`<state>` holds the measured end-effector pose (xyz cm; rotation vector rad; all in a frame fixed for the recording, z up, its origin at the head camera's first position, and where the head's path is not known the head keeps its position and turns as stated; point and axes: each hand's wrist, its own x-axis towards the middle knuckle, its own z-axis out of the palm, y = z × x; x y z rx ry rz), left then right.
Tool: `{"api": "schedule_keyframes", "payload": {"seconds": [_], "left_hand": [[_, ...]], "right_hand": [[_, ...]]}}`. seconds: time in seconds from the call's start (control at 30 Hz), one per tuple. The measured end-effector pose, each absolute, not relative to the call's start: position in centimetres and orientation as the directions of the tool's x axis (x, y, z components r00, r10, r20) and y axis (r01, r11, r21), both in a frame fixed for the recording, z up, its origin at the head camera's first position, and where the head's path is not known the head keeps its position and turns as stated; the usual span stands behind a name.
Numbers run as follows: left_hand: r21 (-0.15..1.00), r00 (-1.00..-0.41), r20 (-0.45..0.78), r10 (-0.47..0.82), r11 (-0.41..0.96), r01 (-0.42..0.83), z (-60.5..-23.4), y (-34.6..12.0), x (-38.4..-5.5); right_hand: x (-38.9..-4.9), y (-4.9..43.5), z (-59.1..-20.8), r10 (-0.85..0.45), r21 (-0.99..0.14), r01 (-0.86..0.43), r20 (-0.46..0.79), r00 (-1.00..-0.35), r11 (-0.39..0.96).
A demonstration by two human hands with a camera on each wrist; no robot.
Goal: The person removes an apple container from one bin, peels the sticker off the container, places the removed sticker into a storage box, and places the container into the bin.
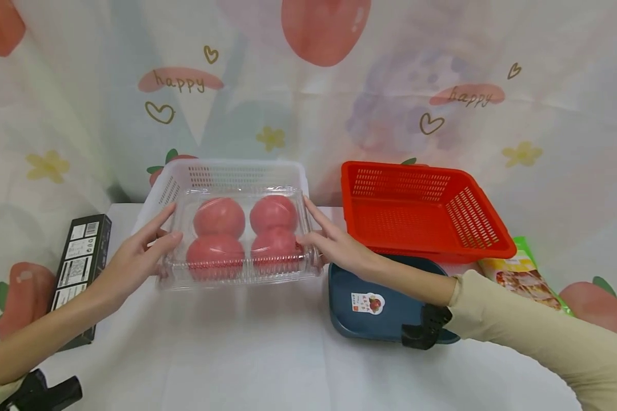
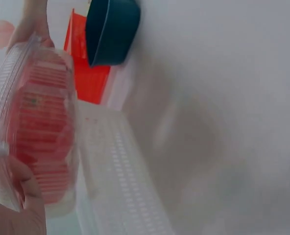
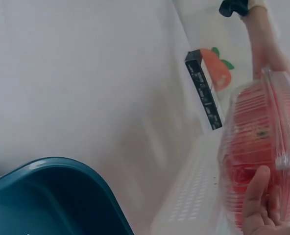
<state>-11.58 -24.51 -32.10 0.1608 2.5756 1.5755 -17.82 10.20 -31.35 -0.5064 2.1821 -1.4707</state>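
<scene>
A clear plastic clamshell box with several round red fruits, which look like tomatoes, is held up by both hands over the white basket. My left hand grips the box's left side, thumb and fingers on its edge. My right hand grips the opposite side. In the left wrist view the closed box hangs above the white basket. The right wrist view shows right-hand fingers against the box's ribbed wall. Some fingertips are hidden by the box.
To the right stands a red basket, with a dark blue tub in front of it under my right forearm. A colourful food packet lies at far right. A black box with white labels stands at left.
</scene>
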Motion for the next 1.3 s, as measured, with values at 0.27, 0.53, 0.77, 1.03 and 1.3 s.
{"api": "schedule_keyframes", "payload": {"seconds": [0.27, 0.53, 0.77, 1.03, 1.3], "left_hand": [[0.872, -0.997, -0.067, 0.040, 0.487, -0.040, -32.5, -23.9, -13.3], [0.871, -0.995, -0.098, -0.020, 0.482, -0.095, -32.0, -23.9, -15.4], [0.918, -0.982, -0.184, -0.053, 0.348, -0.190, -31.5, -23.6, -17.9], [0.893, -0.978, -0.195, -0.068, 0.400, -0.206, -31.9, -24.0, -20.8], [0.854, -0.945, -0.294, 0.140, 0.483, -0.194, -33.1, -25.8, -22.7]], "right_hand": [[-18.9, 9.5, -31.8, -0.506, -0.920, -0.093, -0.123, -0.854, 0.382], [-20.7, 8.5, -31.5, -0.460, -0.911, -0.057, -0.152, -0.875, 0.408], [-23.2, 7.1, -31.1, -0.441, -0.901, -0.013, -0.199, -0.875, 0.433], [-26.0, 6.6, -31.3, -0.448, -0.867, -0.042, -0.215, -0.868, 0.497], [-27.6, 6.9, -33.3, -0.457, -0.863, -0.039, -0.228, -0.860, 0.504]]}}
